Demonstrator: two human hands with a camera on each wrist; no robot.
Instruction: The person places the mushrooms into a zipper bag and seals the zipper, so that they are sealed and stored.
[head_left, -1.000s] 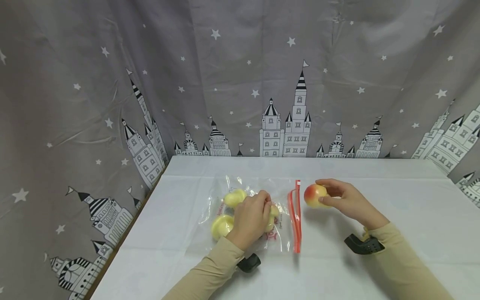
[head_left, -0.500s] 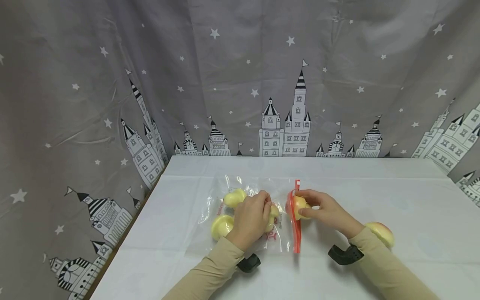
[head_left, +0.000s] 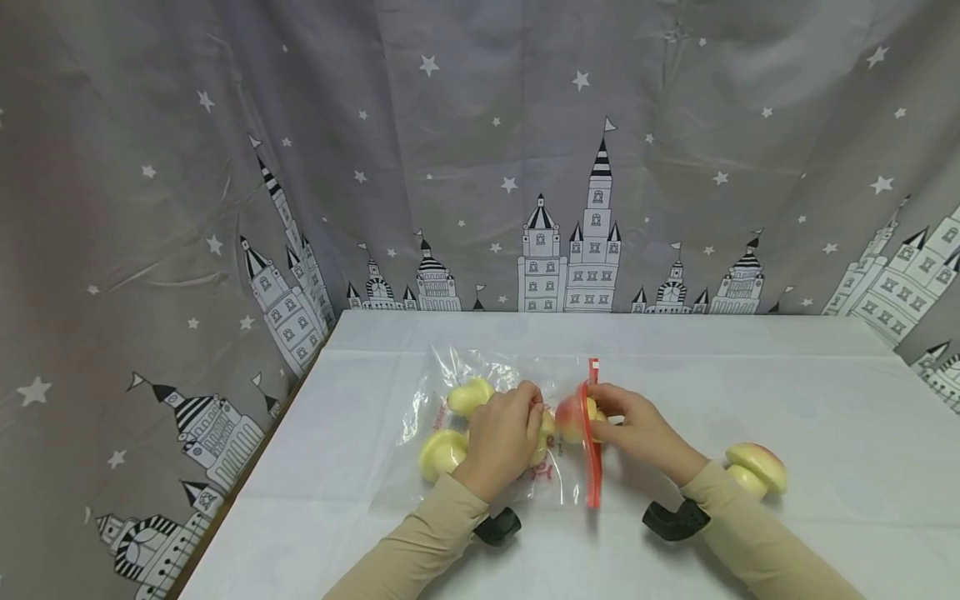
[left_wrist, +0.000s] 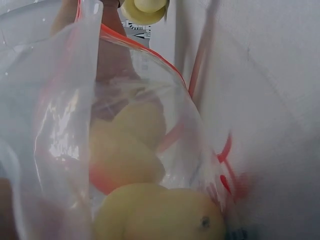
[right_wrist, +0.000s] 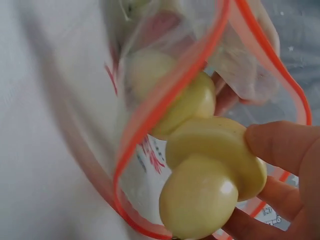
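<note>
A clear zip bag (head_left: pixel 566 483) with a red zipper edge (head_left: pixel 594 475) lies on the table, its mouth facing right. My left hand (head_left: pixel 504 433) pinches the bag's upper layer, and the right wrist view shows the mouth spread apart. With thumb and fingers, my right hand (head_left: pixel 637 425) grips a toy mushroom (right_wrist: pixel 200 195), yellow with a reddish cap, partly inside the mouth. Yellow toy mushrooms lie in the bag: one at the back (head_left: pixel 470 397), one in front (head_left: pixel 442 455), and one partly behind my left hand (head_left: pixel 542 433). The left wrist view shows a mushroom (left_wrist: pixel 155 215) close up through plastic.
Another toy mushroom (head_left: pixel 761 468) lies on the white table (head_left: pixel 840 400) beside my right sleeve, partly covered by it. A grey curtain (head_left: pixel 450 150) printed with castles and stars hangs behind the table and along its left side.
My right hand has moved left, carrying the mushroom from right of the bag into its mouth. The mushroom by my right sleeve has come into view. My left hand stays put.
</note>
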